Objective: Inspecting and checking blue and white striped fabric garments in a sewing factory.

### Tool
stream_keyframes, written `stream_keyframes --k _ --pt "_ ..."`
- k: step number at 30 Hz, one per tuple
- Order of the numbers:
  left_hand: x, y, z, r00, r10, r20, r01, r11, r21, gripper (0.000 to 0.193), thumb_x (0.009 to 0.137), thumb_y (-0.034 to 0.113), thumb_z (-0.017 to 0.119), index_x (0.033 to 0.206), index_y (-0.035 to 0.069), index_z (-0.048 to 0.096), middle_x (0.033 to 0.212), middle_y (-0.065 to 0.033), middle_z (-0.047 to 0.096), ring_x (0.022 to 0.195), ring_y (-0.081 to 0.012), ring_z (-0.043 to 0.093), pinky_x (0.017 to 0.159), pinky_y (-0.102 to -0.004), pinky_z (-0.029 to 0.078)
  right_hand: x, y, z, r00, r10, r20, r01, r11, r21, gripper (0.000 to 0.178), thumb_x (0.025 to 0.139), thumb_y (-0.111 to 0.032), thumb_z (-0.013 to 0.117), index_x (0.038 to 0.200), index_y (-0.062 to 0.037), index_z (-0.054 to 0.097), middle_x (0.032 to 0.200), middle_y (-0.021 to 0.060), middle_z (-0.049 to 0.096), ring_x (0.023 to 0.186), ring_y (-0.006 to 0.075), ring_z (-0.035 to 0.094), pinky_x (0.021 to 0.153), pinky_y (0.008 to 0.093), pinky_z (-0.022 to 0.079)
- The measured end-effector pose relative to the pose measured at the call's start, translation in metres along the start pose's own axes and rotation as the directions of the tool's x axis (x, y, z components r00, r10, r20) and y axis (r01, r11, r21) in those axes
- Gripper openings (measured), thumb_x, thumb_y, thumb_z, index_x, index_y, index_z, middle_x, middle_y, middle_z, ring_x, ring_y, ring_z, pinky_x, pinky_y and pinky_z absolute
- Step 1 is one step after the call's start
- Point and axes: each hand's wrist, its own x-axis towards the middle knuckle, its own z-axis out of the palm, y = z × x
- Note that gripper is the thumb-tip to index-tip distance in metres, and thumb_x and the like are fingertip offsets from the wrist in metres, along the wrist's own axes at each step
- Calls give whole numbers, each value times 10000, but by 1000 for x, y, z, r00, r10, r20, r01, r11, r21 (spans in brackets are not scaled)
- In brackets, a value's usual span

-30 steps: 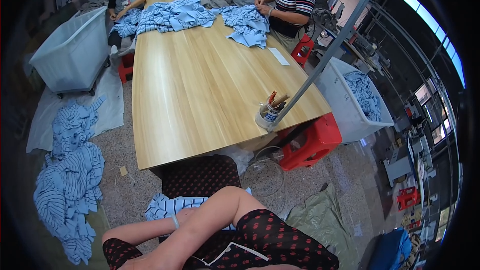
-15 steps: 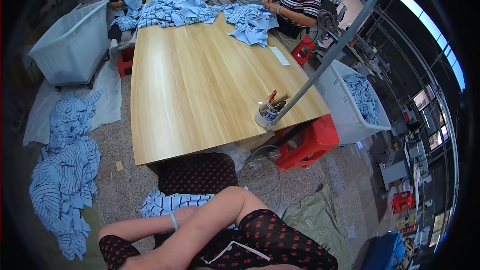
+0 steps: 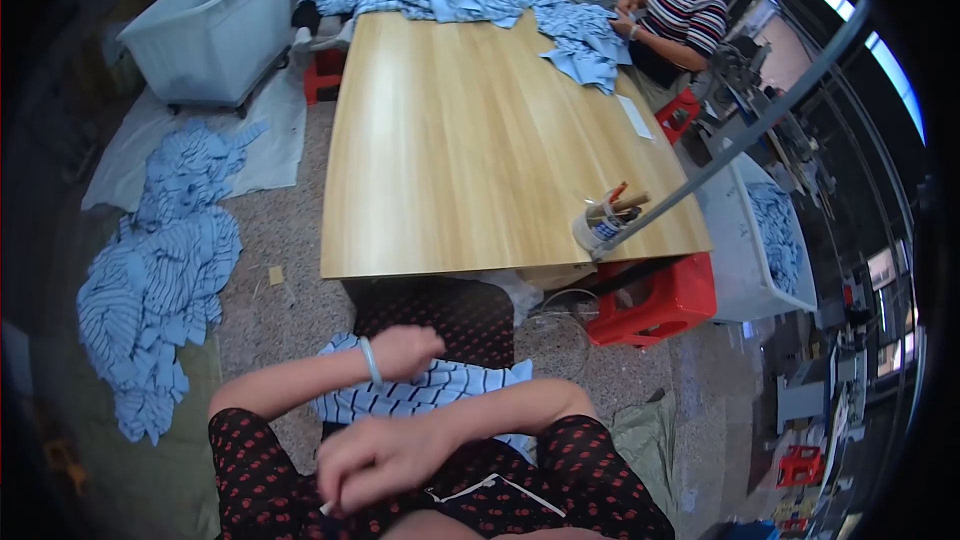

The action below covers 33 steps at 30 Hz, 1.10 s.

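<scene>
A blue-and-white garment piece with dark stripes (image 3: 400,400) lies across my lap. My left hand (image 3: 408,352), with a pale bracelet on its wrist, is closed above the far side of that cloth; its fingertips are turned out of sight. My right forearm crosses in front of my body. The right hand (image 3: 380,462) is closed near my chest, left of the middle, fingers curled and somewhat blurred. A tiny whitish tip shows below its fingers, too small to name.
A wooden table (image 3: 480,160) stands ahead, with a cup of tools (image 3: 598,230) near its right corner by a slanting metal pole (image 3: 740,140). Striped garments (image 3: 160,280) lie heaped at left. A red stool (image 3: 655,305) stands at right. People handle cloth at the far end.
My right hand has come up and right from the lower left edge. My left hand, partly covered by the right forearm before, now shows above it. The whole view has shifted.
</scene>
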Motion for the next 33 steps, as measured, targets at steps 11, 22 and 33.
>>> stream_keyframes --k 11,22,33 --pt "74 221 -43 645 743 -180 -665 429 -612 199 818 177 505 840 -17 467 883 -167 468 835 -301 484 738 -372 407 -104 128 -81 718 634 -288 -690 704 -168 210 832 -218 535 918 -33 591 828 20 602 784 91 541 696 242 436" --pt "43 239 -44 686 685 -244 -535 248 -808 126 788 108 479 778 -17 468 810 -151 483 785 -301 492 683 -382 401 -133 163 -56 641 573 -511 -724 672 -154 180 759 -200 552 822 -44 616 742 55 627 694 123 574 636 278 456" --pt "45 235 -26 807 566 -166 -482 470 -739 154 756 121 482 768 -31 505 774 -158 541 735 -314 544 647 -362 452 -162 131 -68 493 587 -642 -698 707 111 172 776 -166 550 803 -7 611 690 19 590 652 72 540 620 226 447"
